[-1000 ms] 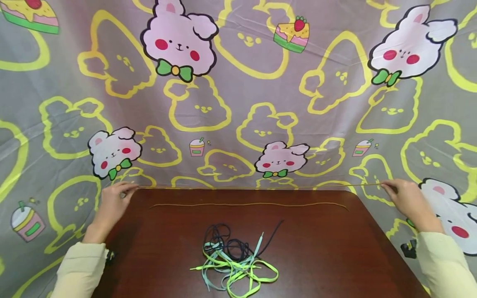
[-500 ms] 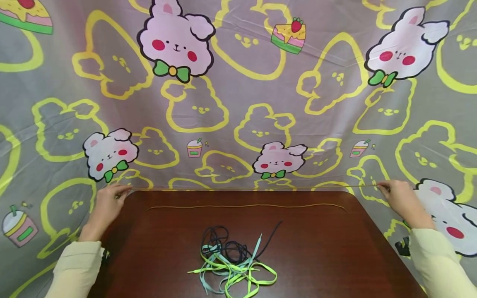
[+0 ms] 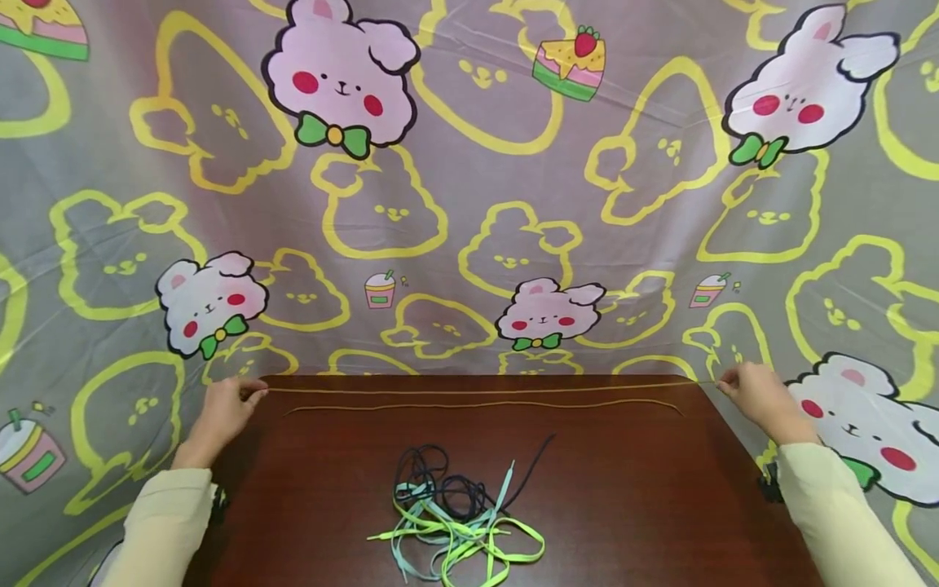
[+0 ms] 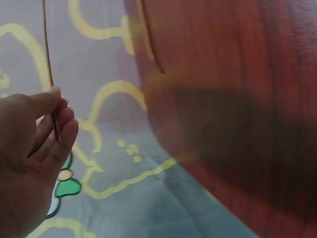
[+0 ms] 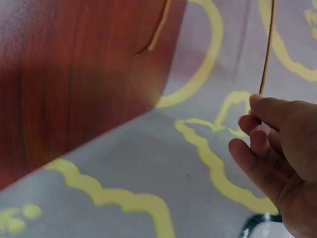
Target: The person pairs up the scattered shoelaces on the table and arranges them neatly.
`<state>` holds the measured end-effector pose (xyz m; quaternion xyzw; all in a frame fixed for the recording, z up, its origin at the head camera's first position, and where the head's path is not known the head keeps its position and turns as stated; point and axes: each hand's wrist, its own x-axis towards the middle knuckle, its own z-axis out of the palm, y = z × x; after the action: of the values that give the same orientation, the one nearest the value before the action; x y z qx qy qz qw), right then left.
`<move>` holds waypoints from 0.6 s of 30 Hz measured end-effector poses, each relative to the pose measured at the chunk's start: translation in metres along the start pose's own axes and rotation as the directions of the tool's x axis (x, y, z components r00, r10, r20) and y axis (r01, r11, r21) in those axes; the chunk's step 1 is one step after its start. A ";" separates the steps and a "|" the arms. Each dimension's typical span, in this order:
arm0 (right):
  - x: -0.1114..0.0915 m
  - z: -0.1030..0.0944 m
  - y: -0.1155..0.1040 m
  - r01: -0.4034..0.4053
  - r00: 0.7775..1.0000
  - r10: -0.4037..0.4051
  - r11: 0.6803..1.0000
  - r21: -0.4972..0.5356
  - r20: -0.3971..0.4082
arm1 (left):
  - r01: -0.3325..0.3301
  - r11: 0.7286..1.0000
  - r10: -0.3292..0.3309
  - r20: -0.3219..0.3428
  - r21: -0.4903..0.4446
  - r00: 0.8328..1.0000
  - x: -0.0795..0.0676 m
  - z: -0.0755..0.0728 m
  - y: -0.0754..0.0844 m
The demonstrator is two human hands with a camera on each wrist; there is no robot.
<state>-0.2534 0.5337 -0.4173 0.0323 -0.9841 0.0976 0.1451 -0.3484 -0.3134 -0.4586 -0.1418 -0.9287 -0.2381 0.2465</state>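
Note:
A thin tan shoelace (image 3: 477,393) stretches, sagging slightly, between my two hands near the table's far edge. My left hand (image 3: 229,409) pinches one end between thumb and fingertips; in the left wrist view the lace's tip (image 4: 55,128) pokes out below the thumb. Over at the right, my right hand (image 3: 763,399) pinches the other end, as the right wrist view also shows on the lace (image 5: 268,54). A second tan shoelace (image 3: 477,404) lies across the table, roughly parallel to the held one and closer to me.
A loose tangle of a dark lace (image 3: 464,489), a light blue lace (image 3: 506,481) and a neon yellow-green lace (image 3: 530,559) lies mid-table. The brown wooden table (image 3: 623,489) has rounded far corners. Behind and beside it hangs a grey patterned cloth (image 3: 469,179).
Both hands have come down and inward with the held lace, which now shows against the tabletop, closer to the lying lace. The tangle has stayed in place.

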 end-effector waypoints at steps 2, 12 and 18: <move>0.000 0.008 0.001 -0.030 0.999 0.029 0.999 0.018 0.046 | 0.047 0.999 -0.047 0.048 0.006 0.998 -0.001 0.005 -0.005; -0.006 0.046 0.010 -0.134 0.977 0.132 0.991 0.001 0.168 | 0.128 0.992 -0.130 0.187 0.025 0.974 -0.008 0.029 -0.024; -0.008 0.064 0.012 -0.246 0.941 0.232 0.969 0.026 0.246 | 0.170 0.985 -0.174 0.218 0.039 0.960 -0.011 0.041 -0.034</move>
<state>-0.2649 0.5326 -0.4816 -0.0716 -0.9878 0.1377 0.0107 -0.3681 -0.3231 -0.5089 -0.0837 -0.9614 -0.2322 0.1218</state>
